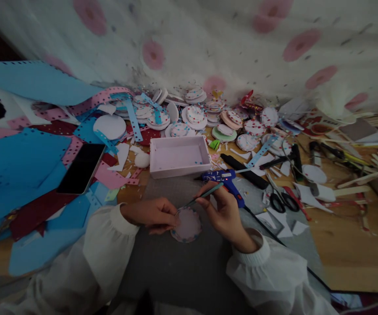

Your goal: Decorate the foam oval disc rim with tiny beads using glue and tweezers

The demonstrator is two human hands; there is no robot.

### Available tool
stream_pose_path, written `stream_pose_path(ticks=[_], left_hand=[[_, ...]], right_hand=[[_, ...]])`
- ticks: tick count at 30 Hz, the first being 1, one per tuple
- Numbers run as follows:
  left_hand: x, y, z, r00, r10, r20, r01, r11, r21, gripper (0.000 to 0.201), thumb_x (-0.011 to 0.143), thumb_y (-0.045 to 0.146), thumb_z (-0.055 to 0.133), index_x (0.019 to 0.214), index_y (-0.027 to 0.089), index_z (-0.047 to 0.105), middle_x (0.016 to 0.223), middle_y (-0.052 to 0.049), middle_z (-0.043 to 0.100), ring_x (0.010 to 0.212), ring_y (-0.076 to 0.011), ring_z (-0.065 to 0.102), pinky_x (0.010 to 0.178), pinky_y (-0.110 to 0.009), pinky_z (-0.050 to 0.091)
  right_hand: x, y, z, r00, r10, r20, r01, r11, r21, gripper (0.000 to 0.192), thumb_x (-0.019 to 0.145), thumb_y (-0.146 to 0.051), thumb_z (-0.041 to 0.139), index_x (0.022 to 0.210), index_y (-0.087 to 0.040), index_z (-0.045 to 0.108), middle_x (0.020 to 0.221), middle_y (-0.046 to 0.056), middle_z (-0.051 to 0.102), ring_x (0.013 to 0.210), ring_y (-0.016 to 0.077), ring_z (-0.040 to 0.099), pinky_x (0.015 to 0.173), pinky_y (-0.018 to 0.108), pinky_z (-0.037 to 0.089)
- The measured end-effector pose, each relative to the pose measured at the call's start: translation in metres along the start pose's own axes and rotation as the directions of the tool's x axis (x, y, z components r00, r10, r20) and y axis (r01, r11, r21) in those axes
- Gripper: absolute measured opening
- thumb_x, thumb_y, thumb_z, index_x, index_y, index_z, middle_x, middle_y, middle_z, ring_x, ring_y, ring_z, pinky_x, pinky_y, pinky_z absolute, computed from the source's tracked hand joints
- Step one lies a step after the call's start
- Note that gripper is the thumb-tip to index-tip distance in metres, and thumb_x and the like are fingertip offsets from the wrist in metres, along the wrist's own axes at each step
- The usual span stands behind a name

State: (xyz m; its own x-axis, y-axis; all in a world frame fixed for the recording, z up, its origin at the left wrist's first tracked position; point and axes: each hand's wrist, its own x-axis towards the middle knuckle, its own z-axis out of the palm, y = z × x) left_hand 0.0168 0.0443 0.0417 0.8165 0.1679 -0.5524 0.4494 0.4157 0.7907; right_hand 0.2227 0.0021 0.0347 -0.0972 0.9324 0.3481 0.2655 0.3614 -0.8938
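Observation:
A small round pale disc [187,225] with a dotted rim lies on a grey mat [182,271] in front of me. My left hand [152,214] presses on the disc's left edge. My right hand [223,212] grips a thin teal-handled tool [205,194], a brush or pick, whose tip reaches the disc's upper left rim. Both arms wear white sleeves.
A pale shallow box [179,156] sits beyond the disc. A blue glue gun [225,180], scissors [282,199] and a black marker lie to the right. Several decorated discs [195,116] pile at the back. A phone [81,168] rests on blue and pink foam sheets at left.

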Motion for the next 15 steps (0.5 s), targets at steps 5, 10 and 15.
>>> stream_pose_path(ticks=[5,10,15], left_hand=[[-0.0006,0.0013,-0.0001,1.000,0.004,0.015,-0.004,1.000,0.013,0.035,0.085,0.034,0.054,0.057,0.016,0.047,0.036,0.007,0.044,0.029,-0.0044,0.031,0.031,-0.017,0.020],[-0.0016,0.0032,0.0001,1.000,0.013,0.009,-0.013,1.000,0.022,0.036,0.086,0.034,0.053,0.056,0.016,0.046,0.037,0.007,0.044,0.029,-0.0039,0.030,0.031,-0.016,0.020],[-0.0019,0.0029,0.0000,1.000,0.017,0.003,-0.017,1.000,0.020,0.038,0.086,0.037,0.053,0.055,0.016,0.046,0.037,0.007,0.044,0.029,-0.0041,0.030,0.031,-0.017,0.021]], right_hand=[[-0.0002,-0.0022,-0.0013,0.999,-0.031,0.027,0.031,0.999,-0.012,0.004,0.084,-0.018,0.061,0.081,-0.019,0.059,0.073,0.002,0.061,0.066,0.0142,0.057,0.059,0.027,0.045],[-0.0010,-0.0028,-0.0020,0.997,-0.055,0.056,0.055,0.998,0.007,0.005,0.085,-0.016,0.060,0.082,-0.020,0.058,0.073,0.001,0.060,0.066,0.0133,0.056,0.058,0.026,0.045],[-0.0011,-0.0009,-0.0040,0.996,-0.088,0.025,0.087,0.996,0.004,0.004,0.085,-0.016,0.060,0.084,-0.020,0.059,0.074,0.002,0.059,0.069,0.0148,0.056,0.060,0.028,0.045]])
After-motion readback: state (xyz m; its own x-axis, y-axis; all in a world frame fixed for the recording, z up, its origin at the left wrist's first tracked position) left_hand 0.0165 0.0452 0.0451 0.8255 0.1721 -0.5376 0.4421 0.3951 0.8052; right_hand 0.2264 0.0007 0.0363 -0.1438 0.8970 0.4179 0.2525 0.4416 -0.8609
